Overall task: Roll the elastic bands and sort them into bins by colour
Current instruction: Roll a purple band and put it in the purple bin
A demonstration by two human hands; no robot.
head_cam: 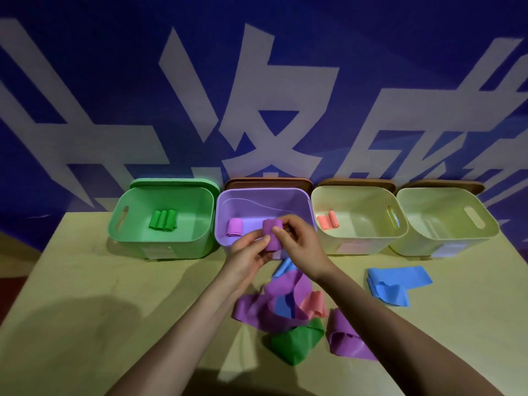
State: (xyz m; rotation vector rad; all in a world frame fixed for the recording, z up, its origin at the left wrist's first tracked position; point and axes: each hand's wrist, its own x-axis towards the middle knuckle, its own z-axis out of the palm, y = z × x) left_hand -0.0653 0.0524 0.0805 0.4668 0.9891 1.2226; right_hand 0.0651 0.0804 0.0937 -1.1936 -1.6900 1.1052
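Head view, centre: a rolled purple band (273, 234) is held over the front rim of the purple bin (297, 200).
Left hand (251, 251): fingers curled under the roll, thumb pressed on its left side.
Right hand (297, 242): roll pinched from the right by thumb and curled fingers.
Purple bin, inside: one rolled purple band (235, 227) is seen at its left.
Upper left of the row: green bin (200, 201) with green rolls (163, 220), apparently three.
Right of centre: cream bin (363, 201) with a salmon roll (328, 222); far-right cream bin (445, 204).
Lower centre, on the table (114, 281): loose purple (257, 310), salmon (314, 305), green (297, 344) and blue bands (395, 284) are noted unrolled.
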